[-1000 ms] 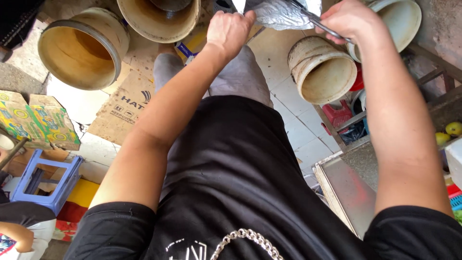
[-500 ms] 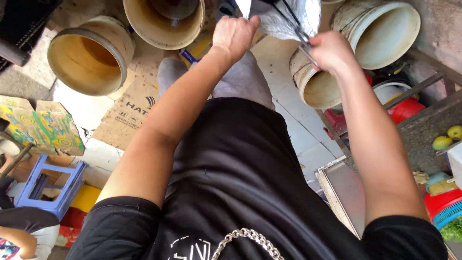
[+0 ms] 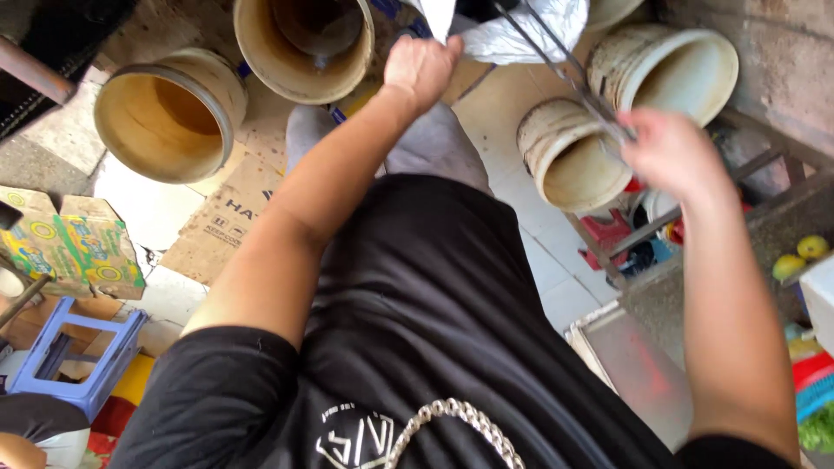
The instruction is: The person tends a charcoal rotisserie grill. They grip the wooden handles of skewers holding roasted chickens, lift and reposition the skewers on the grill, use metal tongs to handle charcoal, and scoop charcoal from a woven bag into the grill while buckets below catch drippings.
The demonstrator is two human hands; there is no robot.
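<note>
The person looks straight down over a black shirt and a silver chain [image 3: 452,426], both arms stretched forward. The left hand [image 3: 421,68] is curled closed, its fingers pinching the edge of a thin silvery plastic bag [image 3: 521,35] that hangs at the top of the view, just beyond the knuckles. The right hand [image 3: 673,155] is blurred; its fingers are wrapped around the near end of long metal tongs [image 3: 565,65], which slant up and away from that hand until their far tips reach the bag. How far apart the tong tips stand cannot be told.

Directly under the tongs, between the two hands, a cream bucket [image 3: 569,156] lies on its side, and a second, paler bucket [image 3: 673,65] lies just beyond the right fingers. Left of the left fingers stand a large tan bucket [image 3: 300,43] and, farther left, a yellowish bucket [image 3: 165,113] on flattened cardboard [image 3: 230,221]. A blue plastic stool [image 3: 74,360] sits well apart, back toward the person's left side.
</note>
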